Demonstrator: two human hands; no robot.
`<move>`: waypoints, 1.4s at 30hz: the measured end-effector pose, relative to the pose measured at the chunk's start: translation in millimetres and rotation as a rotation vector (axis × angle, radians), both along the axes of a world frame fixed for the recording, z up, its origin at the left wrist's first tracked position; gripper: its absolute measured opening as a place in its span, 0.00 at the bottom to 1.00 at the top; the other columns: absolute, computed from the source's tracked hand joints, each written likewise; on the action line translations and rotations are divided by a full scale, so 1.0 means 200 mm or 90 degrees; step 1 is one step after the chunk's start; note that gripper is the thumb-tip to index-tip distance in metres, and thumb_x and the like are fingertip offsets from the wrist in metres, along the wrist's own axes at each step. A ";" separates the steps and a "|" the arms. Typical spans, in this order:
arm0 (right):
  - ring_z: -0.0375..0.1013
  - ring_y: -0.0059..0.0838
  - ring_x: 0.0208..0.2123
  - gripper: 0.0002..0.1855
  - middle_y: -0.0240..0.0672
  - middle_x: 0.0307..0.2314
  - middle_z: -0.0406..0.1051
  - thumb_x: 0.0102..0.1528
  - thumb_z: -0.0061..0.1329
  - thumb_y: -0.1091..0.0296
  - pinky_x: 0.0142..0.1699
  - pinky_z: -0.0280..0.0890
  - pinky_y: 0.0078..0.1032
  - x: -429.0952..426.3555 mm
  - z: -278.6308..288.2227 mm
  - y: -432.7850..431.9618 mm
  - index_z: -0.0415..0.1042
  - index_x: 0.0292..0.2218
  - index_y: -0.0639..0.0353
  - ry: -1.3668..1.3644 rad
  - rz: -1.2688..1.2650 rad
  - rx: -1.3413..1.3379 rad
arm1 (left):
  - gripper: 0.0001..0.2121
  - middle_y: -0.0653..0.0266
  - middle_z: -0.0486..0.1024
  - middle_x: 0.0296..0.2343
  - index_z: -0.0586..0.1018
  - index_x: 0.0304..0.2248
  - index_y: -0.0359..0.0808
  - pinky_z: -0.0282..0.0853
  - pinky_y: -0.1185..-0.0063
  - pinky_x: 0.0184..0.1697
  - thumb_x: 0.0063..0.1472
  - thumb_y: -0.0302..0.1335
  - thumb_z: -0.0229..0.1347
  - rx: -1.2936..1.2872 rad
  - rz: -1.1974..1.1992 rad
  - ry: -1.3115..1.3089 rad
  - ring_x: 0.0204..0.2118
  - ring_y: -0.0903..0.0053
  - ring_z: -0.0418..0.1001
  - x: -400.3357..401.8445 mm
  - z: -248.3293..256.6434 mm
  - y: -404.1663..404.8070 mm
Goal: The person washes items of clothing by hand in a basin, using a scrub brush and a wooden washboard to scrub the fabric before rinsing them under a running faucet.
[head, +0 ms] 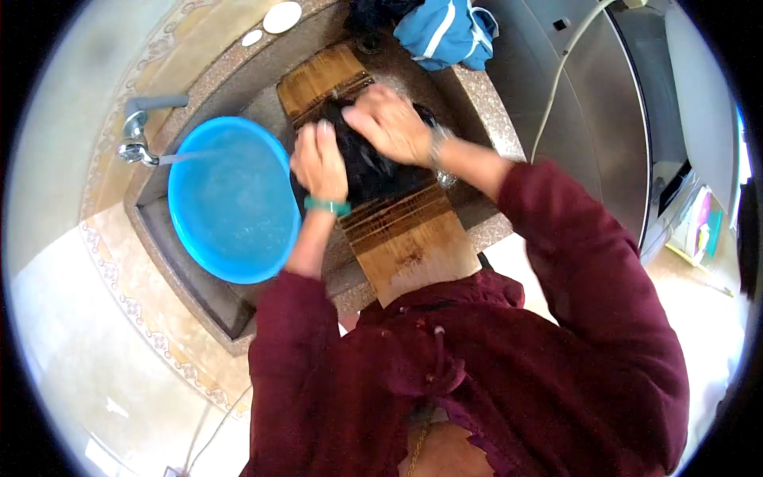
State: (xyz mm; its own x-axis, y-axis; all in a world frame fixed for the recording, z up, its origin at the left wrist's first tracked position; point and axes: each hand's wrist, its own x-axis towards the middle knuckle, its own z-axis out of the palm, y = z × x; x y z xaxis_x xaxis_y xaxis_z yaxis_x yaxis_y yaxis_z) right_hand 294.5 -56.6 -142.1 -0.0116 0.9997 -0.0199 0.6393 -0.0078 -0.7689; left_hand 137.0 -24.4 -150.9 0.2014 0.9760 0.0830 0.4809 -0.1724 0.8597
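A wet black cloth (pixel 372 170) lies bunched across the middle of a wooden washboard (pixel 411 244) that leans in a stone sink. My left hand (pixel 320 164), with a green bangle at the wrist, grips the cloth's left edge close to the basin. Farther up the board, my right hand (pixel 390 125) is closed on the cloth's upper right part and slightly blurred. Beneath both hands the board's ridges are mostly hidden. Left of the board stands a blue plastic basin (pixel 179 232) holding cloudy water.
A wall tap (pixel 138 152) runs a stream of water into the basin. Blue fabric with white stripes (pixel 444 33) rests on the sink's far right corner. The speckled sink rim (pixel 489 113) borders a metallic appliance (pixel 584 119), with a pale cable (pixel 557 77) hanging before it.
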 end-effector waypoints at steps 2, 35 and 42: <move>0.63 0.43 0.40 0.15 0.39 0.29 0.66 0.54 0.36 0.57 0.50 0.53 0.40 -0.05 0.11 -0.24 0.68 0.26 0.59 -0.086 -0.005 0.215 | 0.12 0.49 0.67 0.19 0.67 0.22 0.34 0.55 0.65 0.26 0.58 0.34 0.45 0.081 -0.043 0.019 0.24 0.54 0.65 -0.04 0.10 -0.21; 0.67 0.42 0.35 0.15 0.41 0.29 0.70 0.52 0.33 0.60 0.40 0.61 0.41 -0.12 0.02 0.15 0.72 0.31 0.55 -0.215 -0.145 0.024 | 0.17 0.45 0.71 0.27 0.70 0.28 0.34 0.59 0.61 0.35 0.58 0.38 0.36 0.001 -0.064 0.192 0.32 0.49 0.66 0.05 -0.03 0.18; 0.62 0.39 0.37 0.14 0.38 0.31 0.64 0.48 0.43 0.53 0.39 0.55 0.40 -0.02 0.18 -0.27 0.68 0.26 0.55 -0.191 -0.069 0.161 | 0.11 0.61 0.64 0.21 0.69 0.23 0.37 0.52 0.68 0.37 0.55 0.34 0.40 0.218 -0.204 0.212 0.29 0.63 0.62 0.03 0.15 -0.24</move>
State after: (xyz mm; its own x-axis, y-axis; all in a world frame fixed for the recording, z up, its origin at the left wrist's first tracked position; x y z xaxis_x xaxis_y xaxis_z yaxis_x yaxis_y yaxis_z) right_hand 290.1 -111.5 -106.4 0.0629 0.9687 0.2402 0.8414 0.0780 -0.5348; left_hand 143.0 -72.4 -120.5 0.5518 0.7907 0.2652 0.5939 -0.5958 0.5407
